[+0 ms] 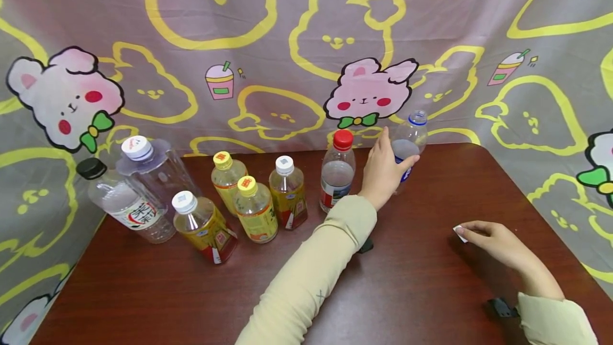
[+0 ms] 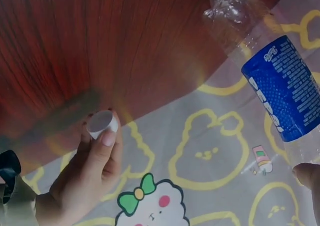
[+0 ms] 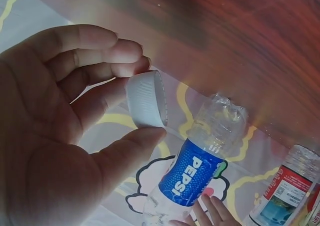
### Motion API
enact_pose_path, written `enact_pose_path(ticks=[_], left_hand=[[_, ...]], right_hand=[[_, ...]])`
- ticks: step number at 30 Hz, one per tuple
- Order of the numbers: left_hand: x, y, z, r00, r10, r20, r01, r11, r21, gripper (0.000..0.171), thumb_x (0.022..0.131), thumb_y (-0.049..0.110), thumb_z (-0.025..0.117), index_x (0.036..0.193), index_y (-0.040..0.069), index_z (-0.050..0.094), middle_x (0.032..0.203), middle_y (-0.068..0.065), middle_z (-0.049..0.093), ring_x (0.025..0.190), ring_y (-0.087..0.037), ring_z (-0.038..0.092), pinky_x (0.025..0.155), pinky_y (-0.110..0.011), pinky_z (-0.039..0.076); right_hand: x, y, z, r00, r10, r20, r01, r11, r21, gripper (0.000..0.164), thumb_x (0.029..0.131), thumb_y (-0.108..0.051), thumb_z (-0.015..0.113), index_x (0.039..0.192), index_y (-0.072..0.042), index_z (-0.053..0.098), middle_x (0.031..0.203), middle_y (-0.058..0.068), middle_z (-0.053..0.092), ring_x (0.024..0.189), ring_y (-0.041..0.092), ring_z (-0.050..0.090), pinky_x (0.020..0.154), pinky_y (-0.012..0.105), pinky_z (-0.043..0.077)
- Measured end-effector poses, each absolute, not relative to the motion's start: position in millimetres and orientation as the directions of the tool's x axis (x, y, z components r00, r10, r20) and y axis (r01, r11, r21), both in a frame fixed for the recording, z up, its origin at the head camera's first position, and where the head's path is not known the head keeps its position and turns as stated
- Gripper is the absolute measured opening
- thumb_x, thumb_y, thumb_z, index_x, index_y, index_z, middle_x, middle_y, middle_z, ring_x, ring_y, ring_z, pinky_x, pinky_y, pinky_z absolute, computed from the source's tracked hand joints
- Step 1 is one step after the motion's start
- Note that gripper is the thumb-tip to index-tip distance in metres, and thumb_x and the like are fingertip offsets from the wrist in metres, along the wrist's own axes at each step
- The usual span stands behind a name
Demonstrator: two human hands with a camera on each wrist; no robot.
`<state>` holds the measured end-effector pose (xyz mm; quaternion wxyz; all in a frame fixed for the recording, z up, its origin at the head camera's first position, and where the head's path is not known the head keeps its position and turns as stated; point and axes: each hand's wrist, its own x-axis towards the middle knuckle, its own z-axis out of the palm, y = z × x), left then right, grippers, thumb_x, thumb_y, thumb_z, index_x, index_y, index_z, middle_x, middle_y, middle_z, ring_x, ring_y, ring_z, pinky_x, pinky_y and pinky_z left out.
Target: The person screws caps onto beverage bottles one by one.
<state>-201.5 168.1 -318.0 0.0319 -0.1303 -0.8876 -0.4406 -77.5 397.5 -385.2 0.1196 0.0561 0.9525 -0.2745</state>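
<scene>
A clear bottle with a blue Pepsi label (image 2: 282, 85) stands uncapped near the table's back edge. My left hand (image 1: 383, 172) holds it from the side, thumb across its front; the wrist view shows just the thumb at the right edge. Whether the bottle's base touches the table is hard to tell. Farther right, my right hand (image 1: 498, 244) pinches a white bottle cap (image 3: 146, 99) between thumb and fingers, above the table. The cap's hollow side shows in the left wrist view. Beside the left hand is a red-capped bottle (image 1: 339, 172).
Left of the red-capped bottle stand two white-capped tea bottles (image 1: 203, 228) and two yellow-capped bottles (image 1: 256, 212). At the far left are a black-capped bottle (image 1: 129, 204) and a large clear white-capped bottle (image 1: 165, 169). A patterned cloth (image 1: 282, 68) hangs behind the table (image 1: 416, 281).
</scene>
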Motion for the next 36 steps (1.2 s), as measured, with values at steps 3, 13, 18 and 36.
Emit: enact_pose_path(ticks=[3,13,18,36], left_hand=[[-203.2,168.8,-319.5,-0.967,0.195,0.166,0.251,0.599,0.761,0.085,0.083,0.046,0.067,0.149,0.014,0.024,0.142,-0.004,0.049,0.124,-0.017,0.054,0.097,-0.035,0.049],[-202.9,175.3,-324.8,-0.963,0.192,0.188,0.268,0.698,0.664,0.078,0.082,0.045,0.069,0.144,0.016,0.032,0.131,-0.001,0.059,0.111,-0.015,0.063,0.084,-0.031,0.053],[-203.2,175.5,-326.7,-0.968,0.163,0.193,0.250,0.725,0.642,0.075,0.082,0.045,0.069,0.142,0.016,0.035,0.128,-0.002,0.058,0.112,-0.015,0.061,0.086,-0.031,0.053],[-200.0,170.5,-339.7,-0.951,0.157,0.265,0.300,0.672,0.677,0.064,0.083,0.037,0.070,0.132,0.012,0.037,0.118,0.001,0.063,0.098,-0.015,0.067,0.078,-0.028,0.053]], right_hand=[[-77.9,393.5,-385.0,-0.966,0.037,-0.255,0.168,0.840,-0.515,0.051,0.095,-0.042,0.051,0.118,0.003,0.061,0.112,0.019,0.067,0.101,0.022,0.061,0.077,0.037,0.048],[-79.4,385.7,-389.3,-0.967,0.011,-0.253,0.162,0.796,-0.583,0.043,0.093,-0.034,0.057,0.115,0.003,0.062,0.100,0.009,0.071,0.077,-0.012,0.054,0.066,0.018,0.045],[-80.6,381.7,-391.2,-0.975,-0.006,-0.223,0.133,0.785,-0.604,0.039,0.093,-0.030,0.058,0.113,0.004,0.062,0.096,0.007,0.072,0.077,-0.012,0.055,0.066,0.017,0.045],[-82.5,372.2,-387.3,-0.990,-0.021,-0.138,0.072,0.775,-0.628,0.035,0.093,-0.029,0.059,0.114,0.000,0.060,0.103,0.009,0.069,0.081,-0.015,0.054,0.067,0.015,0.045]])
